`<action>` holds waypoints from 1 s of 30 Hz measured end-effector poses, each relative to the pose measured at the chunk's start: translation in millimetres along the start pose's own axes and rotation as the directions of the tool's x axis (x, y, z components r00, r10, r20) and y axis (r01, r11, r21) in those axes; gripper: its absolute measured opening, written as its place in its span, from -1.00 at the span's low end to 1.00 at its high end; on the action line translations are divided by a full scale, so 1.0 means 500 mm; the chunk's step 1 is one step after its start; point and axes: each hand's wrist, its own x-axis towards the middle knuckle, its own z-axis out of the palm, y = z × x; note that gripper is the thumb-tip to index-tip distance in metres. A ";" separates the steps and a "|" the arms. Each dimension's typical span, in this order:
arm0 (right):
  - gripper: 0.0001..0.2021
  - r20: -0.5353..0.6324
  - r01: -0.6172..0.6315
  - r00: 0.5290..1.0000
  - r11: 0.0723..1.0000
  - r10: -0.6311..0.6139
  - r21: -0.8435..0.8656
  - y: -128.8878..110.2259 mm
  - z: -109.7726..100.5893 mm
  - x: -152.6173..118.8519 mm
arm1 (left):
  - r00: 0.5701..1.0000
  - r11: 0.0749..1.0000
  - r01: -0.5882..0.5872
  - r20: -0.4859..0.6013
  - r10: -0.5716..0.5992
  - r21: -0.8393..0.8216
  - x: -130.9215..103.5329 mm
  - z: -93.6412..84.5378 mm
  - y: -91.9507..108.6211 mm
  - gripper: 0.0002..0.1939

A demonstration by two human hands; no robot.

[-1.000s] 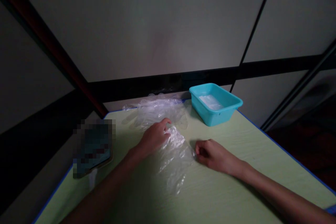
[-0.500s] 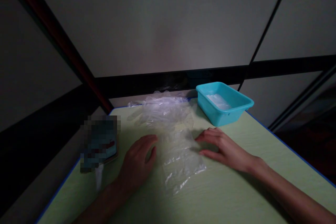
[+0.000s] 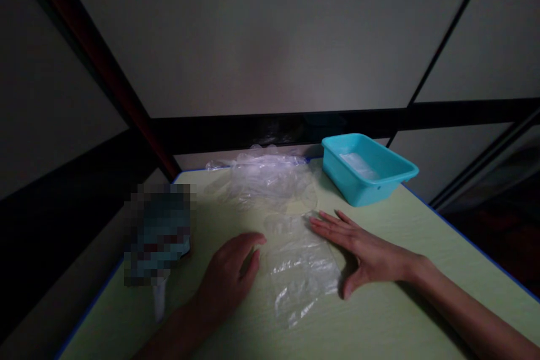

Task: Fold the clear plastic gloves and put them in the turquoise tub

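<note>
A thin clear plastic film piece (image 3: 301, 270), which looks like a disposable glove, lies spread and slightly wrinkled on the table between my hands. My right hand (image 3: 352, 247) is open over its right edge, fingers spread across the upper right and thumb by the lower right corner. On the other side, my left hand (image 3: 232, 270) is curved, its thumb and fingers apart, close to the film's left edge; nothing shows in it. Just beyond lies a loose heap of similar clear plastic gloves (image 3: 270, 177).
A turquoise plastic basin (image 3: 371, 194) stands at the back right with a flat whitish packet (image 3: 358, 165) inside. At the left is a blurred-out object (image 3: 162, 236) with a white strip (image 3: 159, 298) below it. The pale green table (image 3: 405, 315) has a blue edge, against a panelled wall.
My right hand has spread its fingers and come down onto the film's right side. My left hand has moved slightly right and nearer. The view has shifted a little.
</note>
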 end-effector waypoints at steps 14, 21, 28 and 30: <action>-0.04 -0.058 -0.035 0.998 0.991 0.027 -0.127 0.013 0.018 0.005 | 0.987 0.997 -0.066 0.148 0.060 0.036 0.005 0.001 0.005 -0.71; -0.03 -0.045 -0.050 0.998 0.992 0.045 -0.116 0.011 0.018 0.003 | 0.988 0.998 -0.048 0.149 0.042 0.033 0.007 0.001 0.008 -0.73; -0.03 -0.030 -0.069 0.997 0.989 0.065 -0.128 0.012 0.018 0.000 | 0.981 1.000 -0.012 0.192 0.007 0.028 0.004 -0.004 0.008 -0.73; -0.03 -0.030 -0.070 0.997 0.990 0.067 -0.125 0.011 0.018 -0.001 | 0.979 1.000 -0.004 0.204 -0.002 0.028 0.004 -0.006 0.007 -0.72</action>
